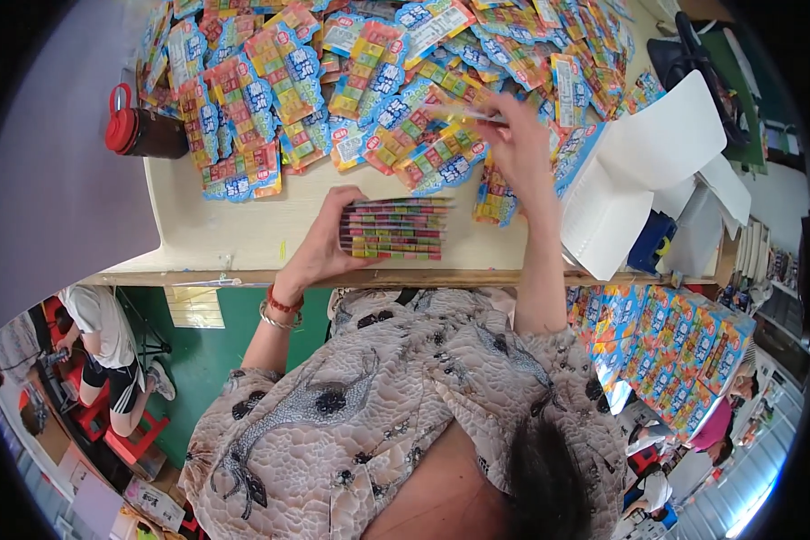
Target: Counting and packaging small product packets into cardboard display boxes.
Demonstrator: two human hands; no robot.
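Plainly, the thing in hand is a squared-up stack of flat, multicoloured striped card packets (396,229), lying on the pale wooden tabletop (225,236) near its front edge, its long axis running left to right across the view. The left hand (319,243) closes around the stack's left end, thumb on top and fingers curled beneath, so the stack reaches out to the right from that palm. The right hand (517,148) is farther up the table, above and to the right of the stack, with its fingers pinched narrow on a single thin clear-fronted packet (468,112) lifted just off the heap; that packet's length points left, away from the fingertips. Of the two, the left hand is on the stack while the right stands apart from it, up and to the right of the stack's free end. Behind both spreads a loose heap of blue-edged blister packets with bright colour blocks (369,81), covering most of the far tabletop. A dark jar with a red lid (139,132) stands at the table's left edge. To the right, folded white cardboard sheets (648,166) lean open (what lies inside them is hidden), and lower right sits a row of bright printed cartons (684,351), closed as far as can be seen.
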